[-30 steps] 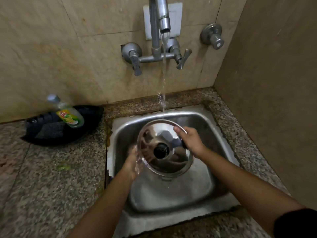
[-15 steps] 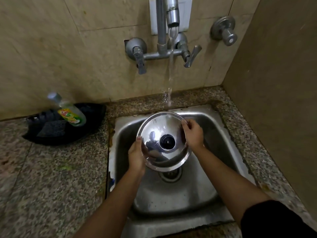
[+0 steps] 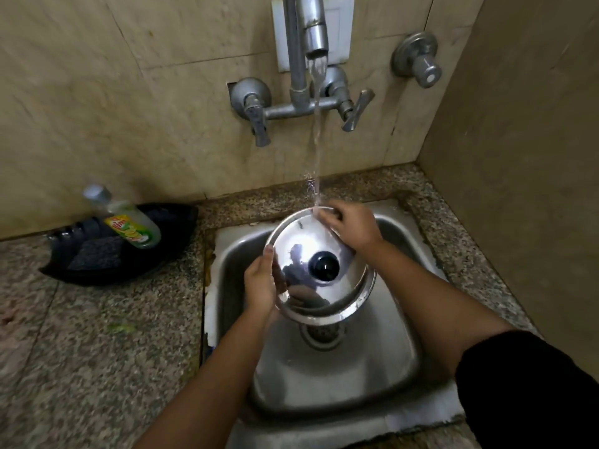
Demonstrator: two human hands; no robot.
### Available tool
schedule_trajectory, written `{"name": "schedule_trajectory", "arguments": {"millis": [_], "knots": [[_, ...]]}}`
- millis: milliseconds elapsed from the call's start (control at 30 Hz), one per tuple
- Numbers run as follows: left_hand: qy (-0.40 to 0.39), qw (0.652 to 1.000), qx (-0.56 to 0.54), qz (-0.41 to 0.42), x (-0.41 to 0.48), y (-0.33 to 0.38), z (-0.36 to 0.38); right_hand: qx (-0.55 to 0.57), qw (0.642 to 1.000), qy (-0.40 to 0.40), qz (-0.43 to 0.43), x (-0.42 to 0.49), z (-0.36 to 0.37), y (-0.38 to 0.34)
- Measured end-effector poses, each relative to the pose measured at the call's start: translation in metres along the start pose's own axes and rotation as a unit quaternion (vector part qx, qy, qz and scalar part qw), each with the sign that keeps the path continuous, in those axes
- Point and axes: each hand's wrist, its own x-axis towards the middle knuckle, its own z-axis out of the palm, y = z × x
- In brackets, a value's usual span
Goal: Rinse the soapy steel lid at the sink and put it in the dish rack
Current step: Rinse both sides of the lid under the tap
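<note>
A round steel lid (image 3: 304, 247) with a black knob (image 3: 323, 266) is held tilted over the steel sink (image 3: 389, 361), its top face toward me. My left hand (image 3: 261, 288) grips its lower left rim. My right hand (image 3: 351, 226) holds the upper right rim, fingers on the lid's face. Water from the tap (image 3: 316, 34) runs down and hits the lid's top edge beside my right hand's fingers. No dish rack is in view.
A black tray (image 3: 168, 241) with a dish-soap bottle (image 3: 129, 223) and a scrub pad (image 3: 95, 252) lies on the granite counter (image 3: 97, 351) to the left. Tiled walls close in behind and on the right. The drain (image 3: 321, 335) shows below the lid.
The lid has risen and moved back under the stream, which now strikes its upper edge. My right hand slid up to the top rim; my left hand keeps its grip.
</note>
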Motion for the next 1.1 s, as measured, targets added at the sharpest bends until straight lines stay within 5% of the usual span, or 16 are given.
{"name": "schedule_trajectory", "arguments": {"millis": [67,233,333,467,633,800,1000,1100], "knots": [[-0.064,0.997,0.007,-0.041,0.005,0.005,-0.007,0.040,0.997,0.000,0.068,0.004,-0.005,0.006],[-0.171,0.970,0.165,0.042,0.028,0.038,-0.004,-0.045,0.985,-0.151,-0.077,0.020,-0.007,-0.034],[-0.152,0.975,0.146,0.069,0.032,0.043,-0.004,-0.052,0.988,-0.112,-0.090,0.025,-0.003,-0.037],[-0.130,0.990,0.057,0.007,0.025,0.037,-0.014,0.120,0.991,-0.027,0.046,0.024,-0.006,-0.016],[-0.213,0.963,0.167,0.002,0.027,0.047,-0.009,0.035,0.981,-0.170,-0.086,0.022,-0.009,-0.046],[-0.150,0.986,0.070,-0.013,0.025,0.052,-0.010,0.075,0.994,-0.057,0.052,0.019,-0.016,-0.019],[-0.223,0.966,0.132,-0.011,0.025,0.065,0.002,0.027,0.989,-0.130,-0.065,0.024,-0.016,-0.045],[-0.189,0.977,0.097,-0.023,0.025,0.061,-0.005,0.092,0.992,-0.058,0.062,0.021,-0.021,-0.029]]}}
